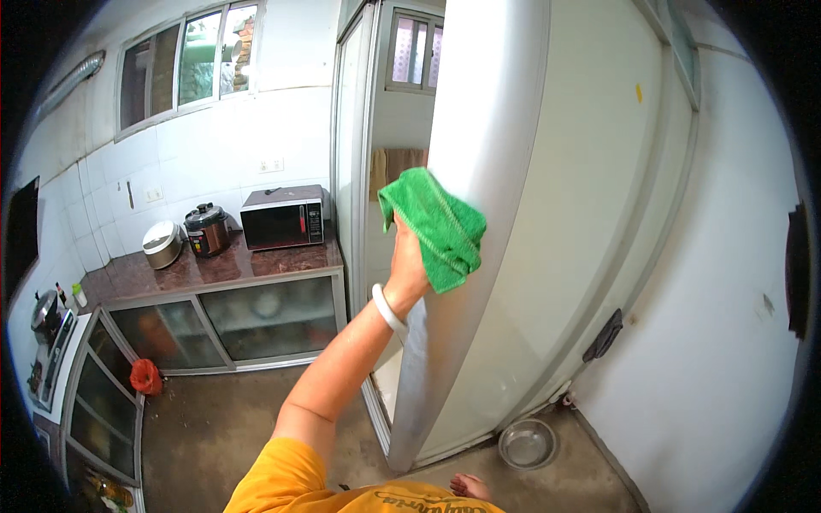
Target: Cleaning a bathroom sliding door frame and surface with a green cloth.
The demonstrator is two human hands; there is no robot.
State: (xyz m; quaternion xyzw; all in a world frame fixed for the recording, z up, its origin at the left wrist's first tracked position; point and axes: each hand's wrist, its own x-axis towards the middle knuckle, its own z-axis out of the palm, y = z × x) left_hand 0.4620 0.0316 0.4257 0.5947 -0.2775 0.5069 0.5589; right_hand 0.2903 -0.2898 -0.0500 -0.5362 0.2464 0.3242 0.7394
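My left hand (408, 261), a white band on its wrist, is raised and closed on a folded green cloth (440, 227). The cloth lies against the rounded, shiny white corner post (487, 103) of a framed enclosure and hides part of my fingers. To the right of the post runs a pale panel (581, 214); on its left is an opening into a small room. Low at the bottom edge, my right hand (470, 486) hangs beside my yellow shirt, fingers loosely apart, and I see nothing in it.
Left, a brown counter (205, 267) bears a microwave (283, 219), a pressure cooker (207, 229) and a white rice cooker (162, 244). A red bin (146, 376) stands on the floor. A metal basin (528, 445) sits by the panel's foot, below a hanging dark cloth (605, 335).
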